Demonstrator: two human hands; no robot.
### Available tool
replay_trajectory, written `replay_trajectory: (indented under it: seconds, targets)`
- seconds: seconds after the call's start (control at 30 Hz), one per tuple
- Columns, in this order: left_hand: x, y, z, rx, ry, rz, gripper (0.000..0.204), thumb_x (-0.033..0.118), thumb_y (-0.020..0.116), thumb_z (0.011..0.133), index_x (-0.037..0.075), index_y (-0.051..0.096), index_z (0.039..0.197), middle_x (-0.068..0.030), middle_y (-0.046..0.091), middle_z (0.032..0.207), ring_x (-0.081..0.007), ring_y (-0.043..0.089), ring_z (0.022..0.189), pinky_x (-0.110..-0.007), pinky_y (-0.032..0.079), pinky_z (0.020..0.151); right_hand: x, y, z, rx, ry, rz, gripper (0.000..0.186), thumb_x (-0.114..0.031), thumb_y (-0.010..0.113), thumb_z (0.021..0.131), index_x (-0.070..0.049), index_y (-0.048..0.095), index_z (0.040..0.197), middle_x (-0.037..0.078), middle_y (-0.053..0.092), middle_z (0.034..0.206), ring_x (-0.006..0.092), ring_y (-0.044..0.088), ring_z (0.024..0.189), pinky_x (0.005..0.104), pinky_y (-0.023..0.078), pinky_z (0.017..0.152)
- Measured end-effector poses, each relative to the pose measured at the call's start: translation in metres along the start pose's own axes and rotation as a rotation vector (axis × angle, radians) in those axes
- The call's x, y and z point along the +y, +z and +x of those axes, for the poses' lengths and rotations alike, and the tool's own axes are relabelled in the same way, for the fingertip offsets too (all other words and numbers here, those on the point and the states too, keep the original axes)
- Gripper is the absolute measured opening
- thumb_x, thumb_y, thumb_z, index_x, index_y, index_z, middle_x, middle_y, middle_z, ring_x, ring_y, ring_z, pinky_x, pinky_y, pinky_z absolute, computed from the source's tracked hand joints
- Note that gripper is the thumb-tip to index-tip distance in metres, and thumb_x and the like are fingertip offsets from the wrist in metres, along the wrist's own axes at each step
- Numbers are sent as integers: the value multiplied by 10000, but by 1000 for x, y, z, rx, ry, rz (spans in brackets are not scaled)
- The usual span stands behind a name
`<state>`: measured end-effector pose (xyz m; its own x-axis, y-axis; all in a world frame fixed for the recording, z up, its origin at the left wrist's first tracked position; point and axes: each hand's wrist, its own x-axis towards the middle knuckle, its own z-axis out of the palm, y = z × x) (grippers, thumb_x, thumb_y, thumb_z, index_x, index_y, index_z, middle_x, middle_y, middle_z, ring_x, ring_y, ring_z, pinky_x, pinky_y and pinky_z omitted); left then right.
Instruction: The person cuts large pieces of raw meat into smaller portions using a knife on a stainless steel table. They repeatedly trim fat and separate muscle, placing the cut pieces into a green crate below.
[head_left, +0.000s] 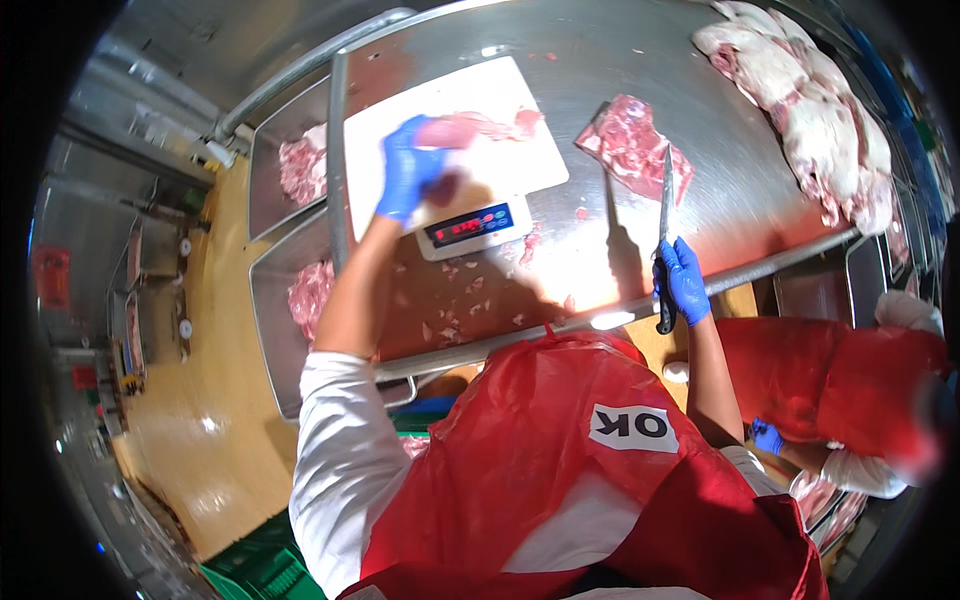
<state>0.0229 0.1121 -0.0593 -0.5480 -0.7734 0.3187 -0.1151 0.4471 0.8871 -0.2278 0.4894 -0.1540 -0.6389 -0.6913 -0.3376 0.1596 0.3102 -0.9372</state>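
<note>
My blue-gloved left hand (410, 168) is above a white board (375, 135), blurred by motion, its fingers closed on a piece of pink meat (447, 133). A paler strip of meat (495, 125) stretches to the right of it. At the board's near edge is a digital scale (470, 232) with a lit red display. My right hand (684, 282), also in a blue glove, grips a knife (666, 205) by its black handle near the table's front edge. The blade points away from me, its tip over the right part of a flat slab of red meat (635, 145).
Large pale meat pieces (815, 110) are piled at the steel table's (600, 50) far right. Metal bins with meat (305, 165) stand beyond its left edge. Small scraps (450, 325) litter the near side. A co-worker in a red apron (790, 380) is at the right.
</note>
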Motion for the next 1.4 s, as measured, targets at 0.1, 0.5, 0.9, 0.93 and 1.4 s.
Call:
replay_trajectory:
  seconds: [0.1,0.5,0.9,0.93,1.4]
  targets:
    - [-29,-106,46,179,36,202,233,84,686,808,19,716,1030,-73,709,937,-158,667,848,-319,546,759,20,-32,-11,49,29,-8,257,-323,497,1045,-92,522,936,0,504,644,102,480,486,279,443,431]
    - [103,33,137,-193,304,252,331,93,608,910,21,632,1232,-104,665,1183,-176,622,1061,-308,480,959,93,-94,45,289,123,495,189,-259,542,1019,-76,565,979,45,584,770,156,581,626,321,522,579]
    - [-177,328,192,-388,-279,258,544,405,490,970,-47,589,1256,-146,657,1178,-291,620,1080,-387,464,995,63,-93,156,-20,147,885,193,-262,524,1016,-103,604,941,21,611,839,145,575,721,307,512,706]
    - [-170,353,192,-456,-419,43,521,401,499,962,-23,604,1245,-131,663,1154,-281,624,1059,-386,470,985,62,-100,158,-74,147,967,190,-262,526,1014,-101,607,953,22,621,849,147,586,727,306,517,707]
    - [-68,354,65,-720,-615,-462,858,130,807,799,41,314,1495,-103,554,1323,-215,570,1179,-339,492,1001,80,-131,169,111,195,949,190,-197,583,1002,-40,651,1087,23,681,920,116,640,817,263,523,734]
